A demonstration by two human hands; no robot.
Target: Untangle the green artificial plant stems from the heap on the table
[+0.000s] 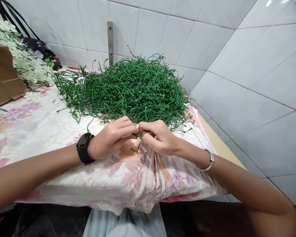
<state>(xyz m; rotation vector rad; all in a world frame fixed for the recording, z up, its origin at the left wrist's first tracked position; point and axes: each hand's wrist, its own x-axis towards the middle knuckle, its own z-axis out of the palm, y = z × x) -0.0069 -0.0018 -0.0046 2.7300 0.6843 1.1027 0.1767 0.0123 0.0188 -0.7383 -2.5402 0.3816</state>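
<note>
My left hand (114,136), with a black watch (84,148) on its wrist, and my right hand (161,136), with a silver bracelet (209,160), meet at the near side of a heap of thin green artificial stems (143,87). Fingers of both hands are pinched round one green artificial stem (145,133). Part of it curls down below the fingertips, and the rest is hidden in the grip. Just beyond the knuckles lies the tangled heap.
A floral cloth (46,138) covers the table. White artificial flowers (27,61) and a brown cardboard piece (5,75) stand at the left. Behind rises a tiled wall (155,29) with a metal bracket (110,42); more tiles close off the right.
</note>
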